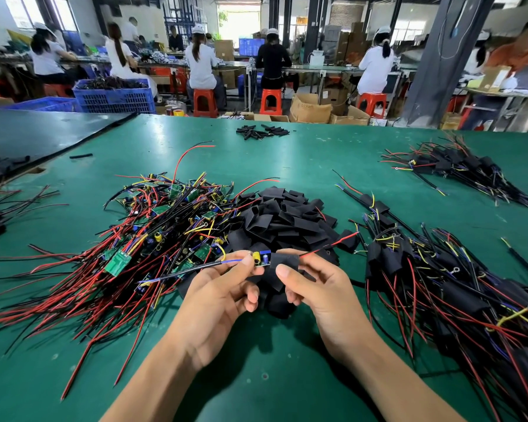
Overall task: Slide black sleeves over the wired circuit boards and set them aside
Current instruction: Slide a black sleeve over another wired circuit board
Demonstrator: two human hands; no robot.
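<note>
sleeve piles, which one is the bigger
The heap in the middle, right of the tangle of bare boards; the other pile, far back, holds only a few.

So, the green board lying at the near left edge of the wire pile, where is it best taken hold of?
Probably pinch the green board across its long edges, coming from above at its near-left end. It lies flat on top of the wire pile, and its wires seem to leave the far-right end, so the near end looks free.
</note>
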